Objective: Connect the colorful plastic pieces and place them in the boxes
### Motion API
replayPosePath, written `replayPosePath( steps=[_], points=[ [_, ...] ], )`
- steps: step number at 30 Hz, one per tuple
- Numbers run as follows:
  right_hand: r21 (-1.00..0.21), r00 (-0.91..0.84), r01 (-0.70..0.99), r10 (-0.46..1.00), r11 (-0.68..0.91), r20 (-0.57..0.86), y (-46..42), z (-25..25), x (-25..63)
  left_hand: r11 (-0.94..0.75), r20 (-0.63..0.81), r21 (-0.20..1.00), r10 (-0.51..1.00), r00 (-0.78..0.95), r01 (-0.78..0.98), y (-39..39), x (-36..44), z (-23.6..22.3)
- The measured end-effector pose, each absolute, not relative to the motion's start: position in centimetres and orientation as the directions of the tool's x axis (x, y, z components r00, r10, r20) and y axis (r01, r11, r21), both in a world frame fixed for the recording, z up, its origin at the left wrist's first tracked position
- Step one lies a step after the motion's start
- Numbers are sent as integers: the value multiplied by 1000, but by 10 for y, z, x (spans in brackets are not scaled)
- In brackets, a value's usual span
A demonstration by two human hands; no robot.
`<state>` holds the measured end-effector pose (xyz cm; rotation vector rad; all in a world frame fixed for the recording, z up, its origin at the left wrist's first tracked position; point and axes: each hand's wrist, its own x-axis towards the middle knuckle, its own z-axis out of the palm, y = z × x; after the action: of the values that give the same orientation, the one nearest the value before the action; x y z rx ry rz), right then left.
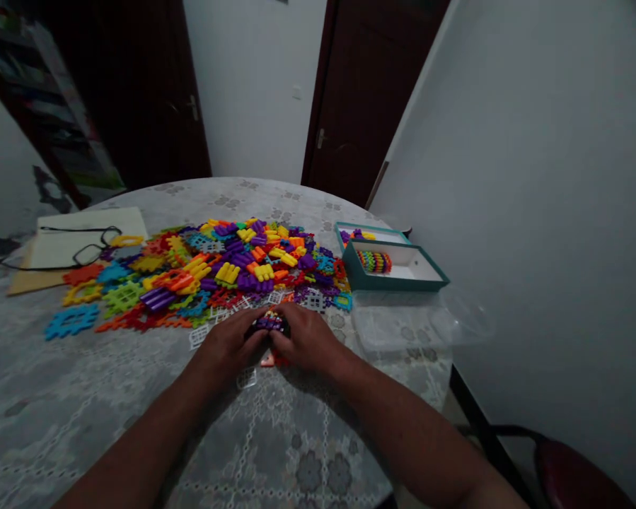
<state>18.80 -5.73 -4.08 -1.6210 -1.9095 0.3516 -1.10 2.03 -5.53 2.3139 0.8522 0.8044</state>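
Between left hand [231, 341] and right hand [305, 335]: small purple-and-multicoloured plastic cluster [269, 322], gripped by both | just beyond: heaped bright-coloured plastic pieces [238, 273] | advisable: even, light pressure from both sides

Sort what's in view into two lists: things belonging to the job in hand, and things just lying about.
Job in hand:
left hand and right hand, both around a small multicoloured cluster
heap of plastic pieces, likely, just beyond the hands

Probably lying about:
pale sheet, left
clear plastic container, right
red chair, lower right
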Motion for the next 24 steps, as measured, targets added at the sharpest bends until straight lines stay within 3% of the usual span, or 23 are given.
replayPosePath(
  steps=[9,13,17,20,24],
  points=[
    [-639,15,733,934,234,358,-56,-24,199,-692,424,586,706,568,422,16,-15,-44],
    [-678,129,711,913,188,388,-62,11,222,-659,446,584,748,491,474,16,-18,-43],
    [-616,270,781,837,98,475,-58,52,274,-664,457,583,744,487,468,16,-17,-46],
    [-559,367,828,780,-27,507,-40,69,331,-682,463,587,725,510,436,15,-15,-47],
    [-537,629,730,722,-422,287,-16,74,407,-703,489,589,703,516,399,14,-13,-45]
  ],
)
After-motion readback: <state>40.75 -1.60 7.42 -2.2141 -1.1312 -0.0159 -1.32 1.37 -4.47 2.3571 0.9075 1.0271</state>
